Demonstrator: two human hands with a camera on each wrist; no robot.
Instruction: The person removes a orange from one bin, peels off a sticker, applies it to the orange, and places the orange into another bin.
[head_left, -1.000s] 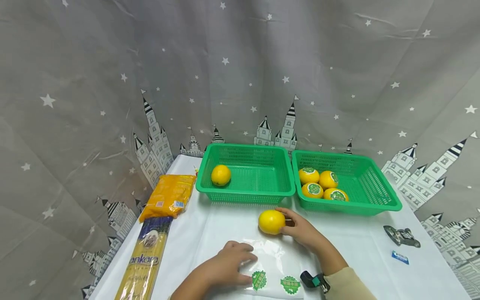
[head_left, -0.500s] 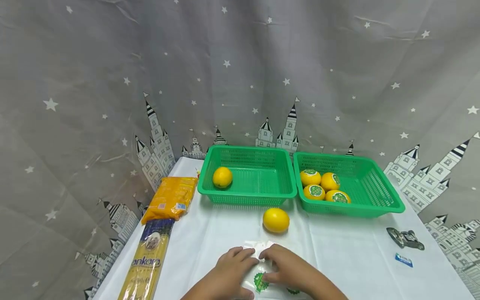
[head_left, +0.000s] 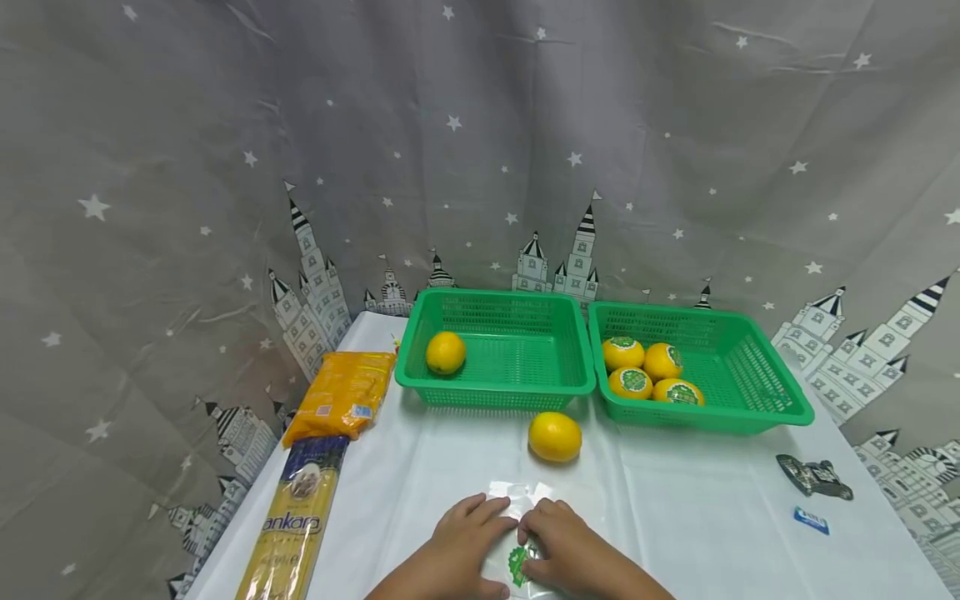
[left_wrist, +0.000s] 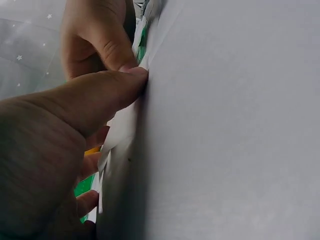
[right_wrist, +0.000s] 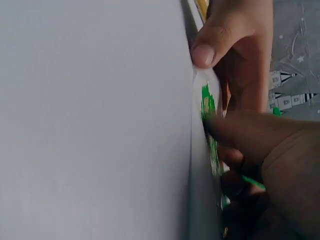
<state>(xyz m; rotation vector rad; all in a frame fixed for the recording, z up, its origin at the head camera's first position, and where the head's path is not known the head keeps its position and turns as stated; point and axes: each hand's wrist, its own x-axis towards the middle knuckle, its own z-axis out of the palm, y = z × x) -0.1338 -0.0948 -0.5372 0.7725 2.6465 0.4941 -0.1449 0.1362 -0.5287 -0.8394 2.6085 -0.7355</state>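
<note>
While left hand rests spread-fingered on glossy sheet | green sticker between hands, right hand nearer, thumb at edge | right fingers curled, pinch: cannot tell

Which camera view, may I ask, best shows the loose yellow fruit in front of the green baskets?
The head view: the yellow fruit lies whole and uncovered on the white cloth. The left wrist view has only a yellow-orange sliver, the right wrist view a yellow strip at the top; I cannot tell whether either is it.
</note>
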